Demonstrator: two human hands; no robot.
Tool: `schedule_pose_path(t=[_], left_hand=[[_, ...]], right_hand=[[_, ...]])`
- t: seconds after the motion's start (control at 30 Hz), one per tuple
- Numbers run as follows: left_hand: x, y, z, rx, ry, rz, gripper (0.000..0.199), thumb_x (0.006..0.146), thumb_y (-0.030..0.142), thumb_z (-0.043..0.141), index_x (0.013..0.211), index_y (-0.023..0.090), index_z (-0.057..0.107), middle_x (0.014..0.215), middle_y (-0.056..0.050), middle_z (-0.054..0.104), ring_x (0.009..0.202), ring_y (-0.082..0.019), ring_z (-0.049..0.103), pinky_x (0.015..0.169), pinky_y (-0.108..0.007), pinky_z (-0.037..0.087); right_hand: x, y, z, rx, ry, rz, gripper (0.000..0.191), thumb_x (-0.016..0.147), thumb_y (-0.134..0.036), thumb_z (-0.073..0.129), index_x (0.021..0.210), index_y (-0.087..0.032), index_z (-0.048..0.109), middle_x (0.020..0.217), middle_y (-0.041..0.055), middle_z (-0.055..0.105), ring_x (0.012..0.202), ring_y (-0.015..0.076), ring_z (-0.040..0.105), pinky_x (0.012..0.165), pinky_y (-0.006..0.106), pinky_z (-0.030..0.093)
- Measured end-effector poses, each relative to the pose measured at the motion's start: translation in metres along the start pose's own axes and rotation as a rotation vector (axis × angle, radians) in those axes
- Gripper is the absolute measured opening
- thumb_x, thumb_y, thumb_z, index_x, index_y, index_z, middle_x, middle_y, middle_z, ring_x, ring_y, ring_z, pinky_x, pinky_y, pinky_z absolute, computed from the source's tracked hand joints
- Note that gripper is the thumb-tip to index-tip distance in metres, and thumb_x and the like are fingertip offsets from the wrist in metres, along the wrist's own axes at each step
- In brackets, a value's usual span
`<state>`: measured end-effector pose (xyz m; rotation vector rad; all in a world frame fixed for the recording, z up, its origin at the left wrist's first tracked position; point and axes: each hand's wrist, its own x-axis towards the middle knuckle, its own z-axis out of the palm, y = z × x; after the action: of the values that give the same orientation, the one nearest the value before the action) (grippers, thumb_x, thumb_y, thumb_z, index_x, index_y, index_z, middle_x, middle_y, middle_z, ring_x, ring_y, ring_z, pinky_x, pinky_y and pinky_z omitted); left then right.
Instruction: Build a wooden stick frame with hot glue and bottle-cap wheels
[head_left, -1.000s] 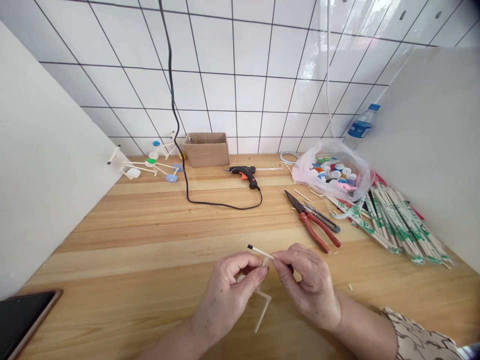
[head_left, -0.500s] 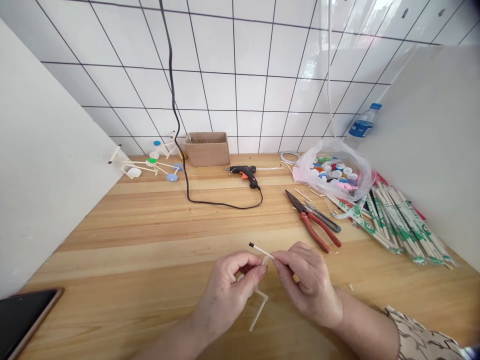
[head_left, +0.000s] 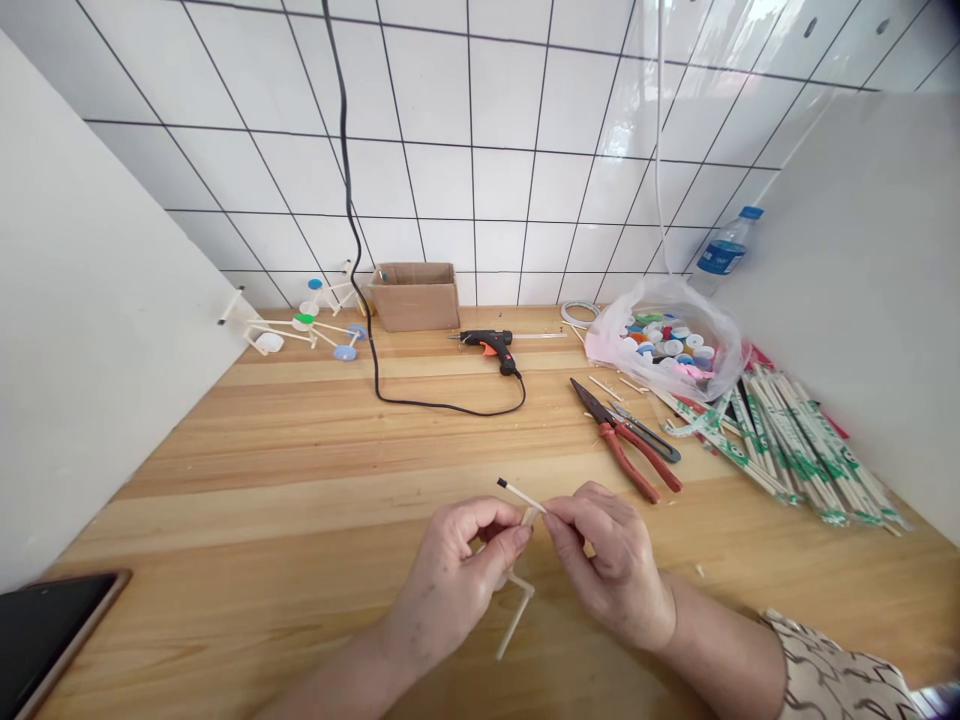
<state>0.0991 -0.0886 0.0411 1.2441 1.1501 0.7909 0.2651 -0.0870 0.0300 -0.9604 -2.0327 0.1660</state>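
Observation:
Low in the middle of the head view, my left hand (head_left: pixel 469 560) pinches a frame of pale wooden sticks (head_left: pixel 514 622), whose bent lower part sticks out below my fingers. A whitish round piece behind the left thumb is mostly hidden. My right hand (head_left: pixel 611 560) is closed in a pinch on a short pale stick with a black tip (head_left: pixel 520 494). This stick lies across the top end of the frame, its black end pointing up and left. Whether the two are stuck together, I cannot tell.
Behind my hands lies a black glue gun (head_left: pixel 489 346) with its cord. Red-handled pliers (head_left: pixel 626 450) and small snips (head_left: pixel 649 435) are to the right, near a bag of bottle caps (head_left: pixel 667 340) and wrapped chopsticks (head_left: pixel 814 445). Stick models (head_left: pixel 304 325), a cardboard box (head_left: pixel 416 298) and a phone (head_left: pixel 56 640) are leftward.
Almost nothing differs. Both hands keep their pinches, and the black-tipped stick with the frame has shifted only very slightly up and left.

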Motion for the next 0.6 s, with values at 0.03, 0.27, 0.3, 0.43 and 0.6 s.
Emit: schedule_pose_path(t=[0.03,0.27,0.3,0.43,0.6], left_hand=[[0.0,0.001,0.0,0.003,0.003,0.004,0.023,0.077,0.034,0.057,0.067,0.014,0.062,0.054,0.004,0.043,0.05,-0.009,0.037,0.045,-0.02,0.032],[0.005,0.004,-0.008,0.039,-0.05,0.061,0.02,0.078,0.03,0.058,0.066,0.014,0.064,0.059,0.002,0.05,0.056,-0.011,0.046,0.051,-0.021,0.039],[0.005,0.004,-0.01,0.042,-0.062,0.064,0.02,0.078,0.029,0.059,0.067,0.014,0.065,0.06,0.002,0.05,0.056,-0.011,0.046,0.052,-0.021,0.039],[0.009,0.01,-0.016,0.108,-0.062,0.095,0.018,0.077,0.027,0.058,0.067,0.014,0.065,0.06,0.002,0.052,0.057,-0.012,0.045,0.053,-0.021,0.037],[0.021,0.022,-0.028,0.318,-0.103,0.137,0.021,0.079,0.028,0.053,0.066,0.015,0.063,0.058,0.002,0.048,0.057,-0.012,0.042,0.053,-0.022,0.034]], right_hand=[[0.001,0.0,0.0,0.011,0.007,0.007,0.013,0.087,-0.008,0.047,0.087,-0.018,0.056,0.062,0.0022,0.062,0.051,0.0146,0.051,0.053,0.028,0.04],[0.007,0.0,-0.009,0.125,-0.107,0.088,0.016,0.089,-0.01,0.046,0.085,-0.018,0.059,0.06,0.0004,0.062,0.054,0.0136,0.055,0.056,0.025,0.042],[0.008,0.0,-0.01,0.135,-0.12,0.091,0.016,0.089,-0.01,0.045,0.085,-0.018,0.059,0.062,0.0008,0.063,0.056,0.0138,0.056,0.057,0.026,0.042],[0.012,0.005,-0.012,0.174,-0.14,0.132,0.016,0.089,-0.012,0.047,0.088,-0.018,0.061,0.07,0.0027,0.066,0.062,0.0142,0.057,0.063,0.027,0.043],[0.023,0.012,-0.007,0.229,-0.227,0.339,0.016,0.085,-0.017,0.051,0.076,-0.016,0.064,0.065,0.0018,0.059,0.062,0.0138,0.052,0.059,0.026,0.041]])
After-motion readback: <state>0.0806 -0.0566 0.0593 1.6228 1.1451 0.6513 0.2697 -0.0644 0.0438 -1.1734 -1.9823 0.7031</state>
